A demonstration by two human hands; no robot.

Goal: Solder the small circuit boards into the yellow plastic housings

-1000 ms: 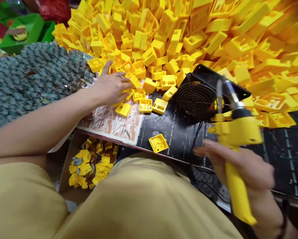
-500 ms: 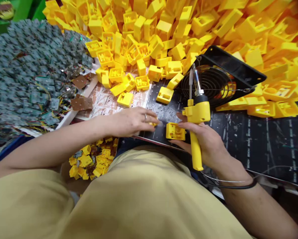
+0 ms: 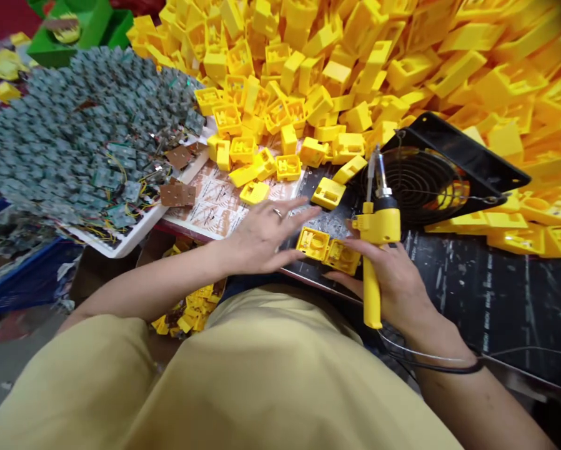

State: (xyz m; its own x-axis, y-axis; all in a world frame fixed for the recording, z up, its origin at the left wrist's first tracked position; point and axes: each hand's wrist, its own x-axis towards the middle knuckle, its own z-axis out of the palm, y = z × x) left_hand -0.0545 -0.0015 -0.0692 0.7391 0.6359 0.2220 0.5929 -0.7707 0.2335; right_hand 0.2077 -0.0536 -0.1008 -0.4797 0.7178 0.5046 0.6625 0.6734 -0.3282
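Note:
My left hand (image 3: 266, 234) is open, fingers spread. It reaches over the table edge just left of an open yellow plastic housing (image 3: 312, 244). A second yellow housing (image 3: 342, 256) sits right beside it, both with the hollow side up. My right hand (image 3: 393, 275) is closed around a yellow soldering gun (image 3: 378, 228), whose metal tip points away from me and up. The thumb and a finger of that hand reach to the second housing; whether they grip it I cannot tell. Another yellow housing (image 3: 328, 194) lies a little farther back.
A large heap of yellow housings (image 3: 337, 69) covers the back of the table. A black fan with a wire grille (image 3: 416, 178) stands behind the soldering gun. Left is a white tray (image 3: 135, 237) piled with grey-green circuit boards (image 3: 97, 112). More yellow parts (image 3: 198, 309) lie below the edge.
My left hand has let go of a yellow housing, which now stands beside the other one, and its fingers have spread. The right hand still holds the soldering gun. The view has shifted left.

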